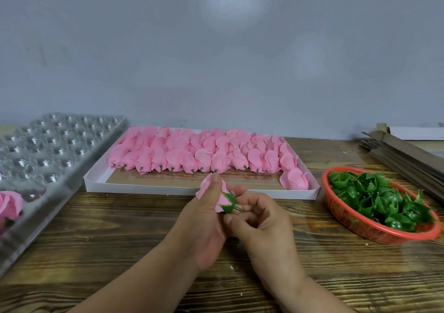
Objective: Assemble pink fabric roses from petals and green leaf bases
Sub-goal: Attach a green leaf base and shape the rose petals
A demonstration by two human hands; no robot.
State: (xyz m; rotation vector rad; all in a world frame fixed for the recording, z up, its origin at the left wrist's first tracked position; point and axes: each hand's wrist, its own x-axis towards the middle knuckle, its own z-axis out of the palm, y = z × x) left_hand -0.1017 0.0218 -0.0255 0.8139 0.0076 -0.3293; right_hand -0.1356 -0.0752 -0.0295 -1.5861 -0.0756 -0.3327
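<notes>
My left hand (pixel 204 219) grips a pink fabric rose head (pixel 223 198) above the wooden table, thumb along its side. A green leaf base (pixel 229 204) sits at the rose's bottom end, and my right hand (pixel 259 219) pinches it and the thin stem there. A white shallow box (pixel 168 187) behind my hands holds several rows of pink rose heads (pixel 204 151). A red mesh basket (pixel 360 226) at the right holds several green leaf bases (pixel 374 197).
A clear plastic tray with round cells (pixel 48 149) lies at the left, with one finished pink rose (pixel 10 204) in a near cell. Stacked flat cardboard pieces (pixel 403 154) lie at the far right. A grey wall stands behind the table.
</notes>
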